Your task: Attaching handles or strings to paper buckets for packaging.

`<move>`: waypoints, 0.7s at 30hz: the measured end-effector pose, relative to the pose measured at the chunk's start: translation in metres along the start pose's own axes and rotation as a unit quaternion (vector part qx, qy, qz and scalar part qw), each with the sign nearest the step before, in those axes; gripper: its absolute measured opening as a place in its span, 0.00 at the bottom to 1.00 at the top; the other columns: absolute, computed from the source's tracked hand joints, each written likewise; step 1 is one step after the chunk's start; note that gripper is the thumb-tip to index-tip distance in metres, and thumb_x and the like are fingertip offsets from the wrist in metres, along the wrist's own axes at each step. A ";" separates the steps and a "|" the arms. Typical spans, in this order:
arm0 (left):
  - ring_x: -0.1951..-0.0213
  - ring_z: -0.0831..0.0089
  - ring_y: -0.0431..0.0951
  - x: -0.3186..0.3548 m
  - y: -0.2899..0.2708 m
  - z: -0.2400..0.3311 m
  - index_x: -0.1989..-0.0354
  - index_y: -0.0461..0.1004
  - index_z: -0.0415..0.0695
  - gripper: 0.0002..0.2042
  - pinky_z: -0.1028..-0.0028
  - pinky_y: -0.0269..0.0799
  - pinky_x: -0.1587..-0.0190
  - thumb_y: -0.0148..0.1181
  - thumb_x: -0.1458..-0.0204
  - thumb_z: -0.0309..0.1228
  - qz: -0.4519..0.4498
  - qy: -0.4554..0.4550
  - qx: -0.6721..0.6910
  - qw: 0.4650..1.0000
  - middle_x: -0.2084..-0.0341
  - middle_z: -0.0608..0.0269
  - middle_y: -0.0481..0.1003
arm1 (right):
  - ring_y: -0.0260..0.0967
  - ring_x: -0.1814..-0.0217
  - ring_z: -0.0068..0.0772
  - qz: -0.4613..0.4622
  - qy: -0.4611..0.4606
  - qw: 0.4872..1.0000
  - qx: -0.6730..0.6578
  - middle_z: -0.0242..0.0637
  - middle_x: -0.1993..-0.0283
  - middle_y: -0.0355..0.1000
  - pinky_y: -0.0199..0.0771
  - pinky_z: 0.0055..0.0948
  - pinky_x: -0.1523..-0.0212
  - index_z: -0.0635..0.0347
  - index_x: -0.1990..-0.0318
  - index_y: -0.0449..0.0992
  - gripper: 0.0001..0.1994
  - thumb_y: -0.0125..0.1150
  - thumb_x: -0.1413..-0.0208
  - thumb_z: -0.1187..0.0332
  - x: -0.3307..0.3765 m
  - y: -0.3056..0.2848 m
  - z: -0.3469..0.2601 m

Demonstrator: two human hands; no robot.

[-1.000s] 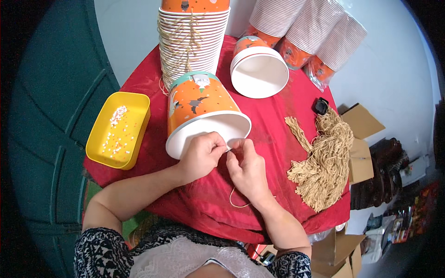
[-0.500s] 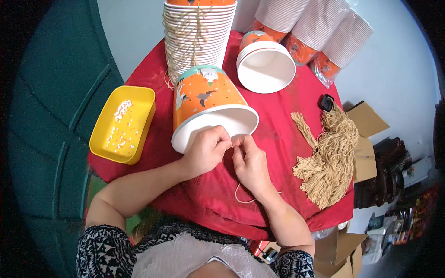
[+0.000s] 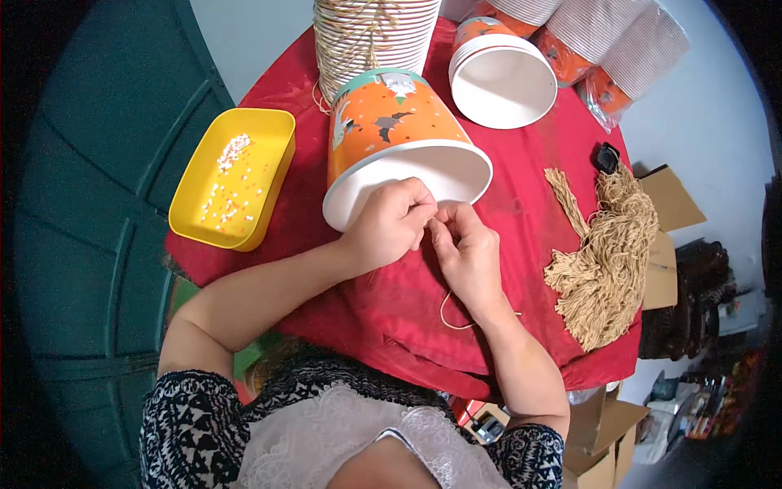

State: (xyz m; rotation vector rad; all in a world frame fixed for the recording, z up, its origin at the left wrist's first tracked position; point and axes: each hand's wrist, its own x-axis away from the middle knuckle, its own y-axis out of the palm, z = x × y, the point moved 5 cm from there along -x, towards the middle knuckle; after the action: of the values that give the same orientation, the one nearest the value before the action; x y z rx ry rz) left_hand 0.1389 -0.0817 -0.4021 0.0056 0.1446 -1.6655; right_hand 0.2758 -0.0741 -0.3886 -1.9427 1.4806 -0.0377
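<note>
My left hand [image 3: 391, 218] and my right hand [image 3: 468, 254] meet fingertip to fingertip in front of a bucket's mouth, both closed in a pinch. A thin tan cord [image 3: 458, 327] loops out below my right hand, seemingly from its grip; what lies in my left fingertips is too small and covered to make out. Just beyond, an orange paper bucket [image 3: 440, 122] with bat pictures lies on its side, its white inside facing me. My left hand overlaps its lower rim.
A yellow tray [image 3: 189, 200] with small white and orange beads stands left. Behind rises a stack of buckets [image 3: 371, 41] with cords hanging down it. More nested buckets [image 3: 505, 81] lie back right, near plastic-wrapped stacks [image 3: 599, 41]. A tan cord bundle [image 3: 611, 253] lies right on the red cloth [image 3: 366, 314].
The whole scene has shifted up and to the right in view. My hands remain pinched together before the bucket's mouth, the fingers slightly re-set.
</note>
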 end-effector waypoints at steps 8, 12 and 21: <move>0.80 0.82 0.69 0.003 0.000 0.005 0.62 0.71 0.34 0.06 0.81 0.66 0.79 0.46 0.38 0.21 -0.005 -0.010 0.005 1.000 0.75 0.65 0.71 | 0.78 0.72 0.45 0.019 0.015 1.000 -0.017 0.49 0.74 0.75 0.75 0.36 0.73 0.64 0.68 0.74 0.03 0.61 0.45 0.76 0.000 -0.001 -0.002; 0.78 0.79 0.71 0.004 -0.004 0.005 0.61 0.71 0.35 0.07 0.78 0.69 0.76 0.46 0.42 0.17 0.028 0.046 -0.087 0.995 0.70 0.62 0.71 | 0.78 0.71 0.43 0.021 0.020 0.999 -0.021 0.49 0.72 0.76 0.75 0.34 0.71 0.63 0.66 0.74 0.01 0.60 0.44 0.76 0.000 -0.001 -0.001; 0.74 0.65 0.75 0.008 -0.005 0.012 0.70 0.73 0.35 0.03 0.70 0.71 0.69 0.59 0.53 0.17 0.054 0.128 -0.258 0.956 0.70 0.54 0.71 | 0.78 0.71 0.44 0.018 0.023 0.999 -0.024 0.48 0.72 0.76 0.75 0.34 0.70 0.64 0.67 0.74 0.01 0.60 0.45 0.77 0.000 0.000 0.001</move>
State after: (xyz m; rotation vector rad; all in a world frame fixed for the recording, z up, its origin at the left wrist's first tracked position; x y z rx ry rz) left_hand 0.1343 -0.0903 -0.3907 -0.1625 0.7594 -1.4713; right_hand 0.2761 -0.0734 -0.3893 -1.9645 1.5597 -0.0312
